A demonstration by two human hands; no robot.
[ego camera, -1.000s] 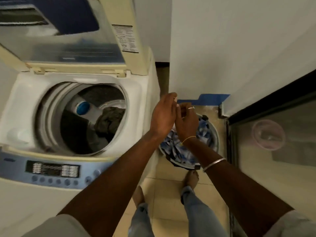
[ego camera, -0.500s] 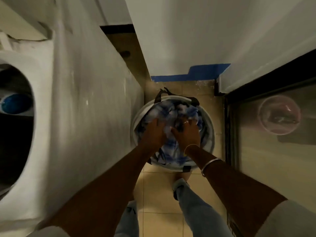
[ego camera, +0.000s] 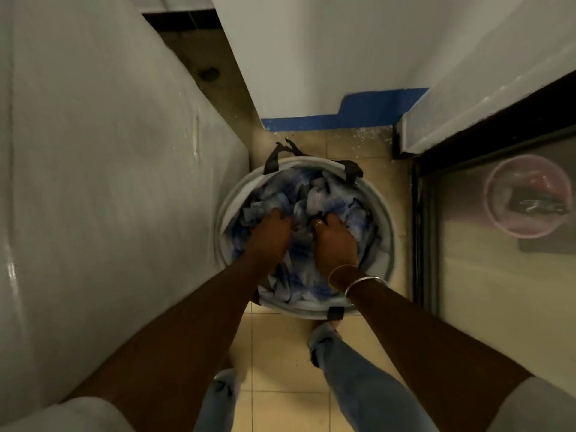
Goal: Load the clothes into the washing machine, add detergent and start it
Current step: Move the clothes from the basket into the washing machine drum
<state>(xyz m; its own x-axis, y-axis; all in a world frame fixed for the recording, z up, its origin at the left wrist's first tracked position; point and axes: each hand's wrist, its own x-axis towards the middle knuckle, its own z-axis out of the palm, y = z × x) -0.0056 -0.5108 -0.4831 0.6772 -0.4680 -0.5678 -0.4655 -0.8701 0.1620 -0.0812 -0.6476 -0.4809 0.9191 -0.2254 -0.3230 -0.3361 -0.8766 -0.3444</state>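
A round grey laundry basket (ego camera: 386, 213) with black handles stands on the tiled floor, full of blue and white clothes (ego camera: 314, 194). Both of my hands are down in the pile. My left hand (ego camera: 269, 233) has its fingers dug into the cloth at the left of the heap. My right hand (ego camera: 335, 241), with a ring and bangles at the wrist, grips the cloth at the middle. The washing machine's white side wall (ego camera: 118, 182) fills the left of the view; its tub and lid are out of sight.
A white wall with a blue base strip (ego camera: 346, 115) stands right behind the basket. At the right is a dark-framed glass panel (ego camera: 486, 275) with a pink bowl (ego camera: 526, 196) seen through it. My legs in jeans (ego camera: 358, 388) stand on the beige tiles.
The view swung from the open washer tub down to the basket. Both hands dropped from above the basket into the clothes and closed on the blue and white cloth.
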